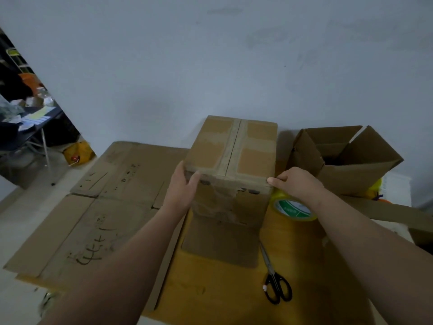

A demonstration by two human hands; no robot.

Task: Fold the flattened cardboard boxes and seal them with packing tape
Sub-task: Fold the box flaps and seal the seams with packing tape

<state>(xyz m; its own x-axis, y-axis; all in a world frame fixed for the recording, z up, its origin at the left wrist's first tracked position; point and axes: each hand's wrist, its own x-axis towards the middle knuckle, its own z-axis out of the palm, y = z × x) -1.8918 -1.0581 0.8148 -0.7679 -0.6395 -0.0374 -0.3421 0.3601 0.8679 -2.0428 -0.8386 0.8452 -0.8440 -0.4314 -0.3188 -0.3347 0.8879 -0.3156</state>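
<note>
A yellowish wooden counter (pixel 222 289) stands against a plain pale wall (pixel 210 66). At its centre a taped cardboard box (pixel 230 148) stands upright; the left hand (pixel 182 186) grips its near left corner, the right hand (pixel 297 184) its near right corner. Flattened cardboard (pixel 98 207) lies at 9 o'clock, an open box (pixel 344 158) at 2 o'clock, a tape roll (pixel 293 208) at 3 o'clock, scissors (pixel 276 282) at 5 o'clock.

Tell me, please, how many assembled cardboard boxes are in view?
2: the taped box held between both hands at centre, and an open box to its right by the wall. Others may sit outside the frame.
</note>
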